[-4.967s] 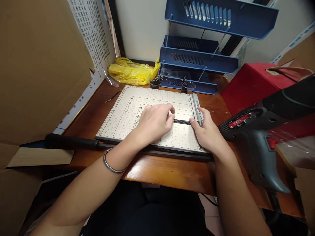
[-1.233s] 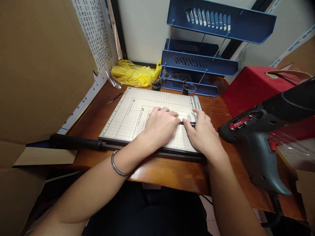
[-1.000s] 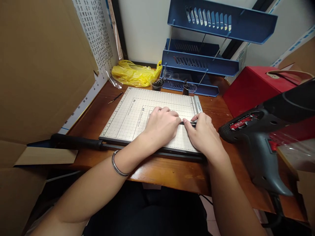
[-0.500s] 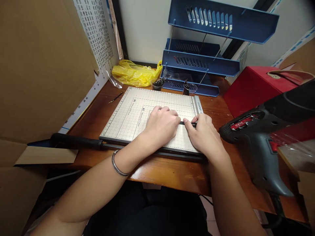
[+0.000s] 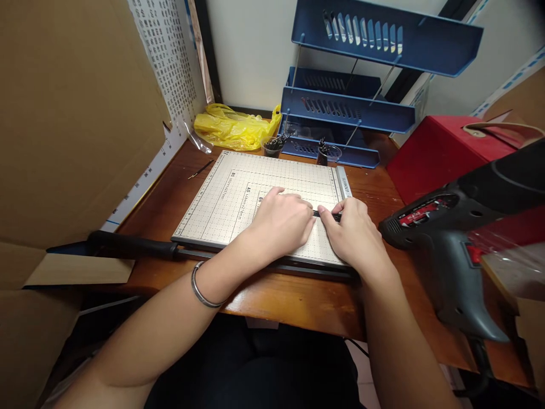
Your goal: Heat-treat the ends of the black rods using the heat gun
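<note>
A thin black bundle, perhaps of wires (image 5: 326,215), spans the gap between my two hands, just above or on the gridded board of a paper cutter (image 5: 221,199). My left hand (image 5: 284,220) is curled with its knuckles up, closed around the bundle's left part, which it hides. With thumb and fingers, my right hand (image 5: 353,230) pinches the right end near the board's right edge. The cutter's black handle (image 5: 131,244) lies low along the front left.
Behind the board stand two clear cups (image 5: 272,147) of thin black pieces, a yellow plastic bag (image 5: 238,126) and a blue tiered rack (image 5: 347,105). A grey heat gun (image 5: 447,244) and a red box (image 5: 430,147) crowd the right. Cardboard (image 5: 76,113) walls the left.
My left hand has shifted very slightly, its fingers curling a little differently on the black bundle. The right hand stays almost in place.
</note>
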Action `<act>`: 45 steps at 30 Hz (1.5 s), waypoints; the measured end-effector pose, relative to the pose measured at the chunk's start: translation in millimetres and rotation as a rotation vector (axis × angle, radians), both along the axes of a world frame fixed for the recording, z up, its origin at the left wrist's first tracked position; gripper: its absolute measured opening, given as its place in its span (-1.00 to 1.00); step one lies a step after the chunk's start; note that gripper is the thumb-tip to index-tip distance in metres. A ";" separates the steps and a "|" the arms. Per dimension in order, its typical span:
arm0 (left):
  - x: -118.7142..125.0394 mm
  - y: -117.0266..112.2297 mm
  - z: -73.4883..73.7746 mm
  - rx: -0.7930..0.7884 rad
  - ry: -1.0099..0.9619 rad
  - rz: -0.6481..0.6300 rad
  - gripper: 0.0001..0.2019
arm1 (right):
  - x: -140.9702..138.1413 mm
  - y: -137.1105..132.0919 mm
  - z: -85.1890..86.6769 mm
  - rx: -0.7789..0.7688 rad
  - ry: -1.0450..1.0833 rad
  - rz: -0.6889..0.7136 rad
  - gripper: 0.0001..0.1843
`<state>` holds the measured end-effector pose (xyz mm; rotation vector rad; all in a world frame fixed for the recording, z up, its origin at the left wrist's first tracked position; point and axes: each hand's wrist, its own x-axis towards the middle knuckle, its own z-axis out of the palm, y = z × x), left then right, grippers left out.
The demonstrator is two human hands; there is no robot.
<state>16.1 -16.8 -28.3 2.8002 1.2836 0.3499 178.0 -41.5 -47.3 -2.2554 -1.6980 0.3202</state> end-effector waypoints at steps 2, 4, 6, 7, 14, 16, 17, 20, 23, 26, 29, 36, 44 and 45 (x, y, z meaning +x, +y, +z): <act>-0.7 -2.0 2.9 -0.031 0.020 0.000 -0.69 | 0.1 -0.3 -0.3 0.009 0.002 0.001 -0.58; -1.7 -3.4 4.3 -0.042 0.035 0.004 -0.68 | 0.3 -0.2 -0.5 0.020 0.008 0.002 -0.58; -2.4 -3.9 3.8 -0.034 0.034 -0.006 -0.69 | 0.5 0.1 -0.8 0.026 0.014 0.002 -0.59; -2.5 -3.7 3.0 -0.024 0.031 -0.015 -0.71 | 0.6 0.3 -0.9 0.027 0.015 0.001 -0.59; 0.6 0.4 -4.4 0.033 0.034 0.017 -0.73 | 1.7 1.0 -1.5 0.009 0.031 -0.004 -0.57; 1.2 -0.2 -4.1 0.038 0.042 0.025 -0.73 | 1.8 0.7 -1.5 0.016 0.038 -0.008 -0.57; 1.4 -1.1 -3.4 0.040 0.046 0.027 -0.73 | 1.8 0.5 -1.4 0.019 0.041 -0.011 -0.57; 1.8 -6.1 -0.2 0.049 0.061 0.023 -0.71 | 1.7 0.3 -1.7 0.027 0.048 -0.018 -0.57; 2.9 -11.9 2.8 0.041 0.085 0.015 -0.69 | 1.6 0.4 -2.3 0.034 0.057 -0.015 -0.58; 4.6 -16.2 4.4 0.017 0.102 0.014 -0.67 | 2.1 0.4 -2.4 0.031 0.057 -0.009 -0.57; 6.1 -18.8 5.1 -0.010 0.117 0.018 -0.65 | 3.7 0.4 -2.5 0.035 0.076 0.003 -0.64; 5.9 -20.9 5.0 -0.021 0.109 0.020 -0.65 | 8.2 -0.1 -5.7 0.100 0.157 0.042 -0.71; 8.3 -24.7 2.7 0.008 0.119 0.022 -0.57 | 21.2 0.6 -5.6 0.168 0.288 0.014 -0.59; 8.8 -25.2 3.3 0.001 0.127 0.025 -0.55 | 24.0 0.9 -5.9 0.178 0.305 0.013 -0.58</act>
